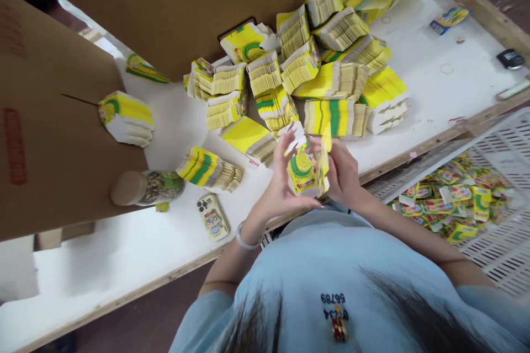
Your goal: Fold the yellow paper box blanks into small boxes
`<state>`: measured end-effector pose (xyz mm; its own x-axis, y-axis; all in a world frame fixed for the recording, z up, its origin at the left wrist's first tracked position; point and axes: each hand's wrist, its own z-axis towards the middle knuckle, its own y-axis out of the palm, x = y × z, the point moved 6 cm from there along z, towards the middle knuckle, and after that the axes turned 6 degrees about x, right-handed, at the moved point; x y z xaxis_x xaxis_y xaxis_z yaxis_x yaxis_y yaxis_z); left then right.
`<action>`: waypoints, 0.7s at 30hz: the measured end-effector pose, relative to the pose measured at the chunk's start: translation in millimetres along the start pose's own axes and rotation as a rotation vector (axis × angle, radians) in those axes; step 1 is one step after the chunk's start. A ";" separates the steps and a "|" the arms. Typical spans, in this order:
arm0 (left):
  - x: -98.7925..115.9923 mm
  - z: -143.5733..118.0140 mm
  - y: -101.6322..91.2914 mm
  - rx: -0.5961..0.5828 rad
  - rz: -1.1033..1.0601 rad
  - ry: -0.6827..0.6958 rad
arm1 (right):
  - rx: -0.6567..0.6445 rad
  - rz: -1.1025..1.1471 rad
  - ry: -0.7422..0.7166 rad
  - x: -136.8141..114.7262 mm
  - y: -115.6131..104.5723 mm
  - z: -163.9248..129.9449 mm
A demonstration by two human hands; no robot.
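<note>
Closest to me, my left hand and right hand meet just over the near edge of the white table, both closed around one small yellow-and-green carton. The left fingers curl over its top flap, which stands up white; the right palm cups its other side. A bangle sits on my left wrist. To the left on the table lie a phone in a cartoon case and, near it, a jar on its side. To my right, off the table, a white slatted crate holds many made-up cartons. Beyond my hands, stacks of flat cartons cover the middle of the table. Farthest back, big brown cardboard sheets lean over the table.
</note>
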<state>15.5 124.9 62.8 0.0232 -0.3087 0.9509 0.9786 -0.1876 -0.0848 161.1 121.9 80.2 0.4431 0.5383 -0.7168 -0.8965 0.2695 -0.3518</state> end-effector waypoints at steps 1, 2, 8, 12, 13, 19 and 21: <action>-5.3 -5.2 8.7 -0.074 -0.004 -0.015 | 0.025 -0.003 0.011 -1.0 -1.2 0.9; -10.4 -10.0 16.3 -0.126 -0.003 -0.041 | 0.048 -0.014 0.024 -1.7 -2.0 1.5; -16.4 -20.4 30.4 -0.142 0.109 -0.041 | 0.039 0.056 0.184 7.5 2.6 -4.5; -19.7 -25.9 23.6 -0.063 0.177 -0.094 | 0.054 0.146 0.355 20.2 3.8 -16.2; -22.5 -28.3 22.2 -0.048 0.190 -0.134 | 0.075 0.155 0.392 22.9 3.0 -19.1; -31.3 -40.4 18.6 0.082 0.122 -0.259 | 0.014 0.391 0.536 28.4 10.7 -36.9; -33.8 -46.7 20.8 0.117 0.013 -0.297 | 0.063 0.421 0.580 28.8 8.2 -46.3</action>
<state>25.5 87.9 14.9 0.0779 -0.0209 0.9967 0.9943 -0.0718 -0.0792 166.4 102.6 28.8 -0.0288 0.1007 -0.9945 -0.9811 0.1876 0.0474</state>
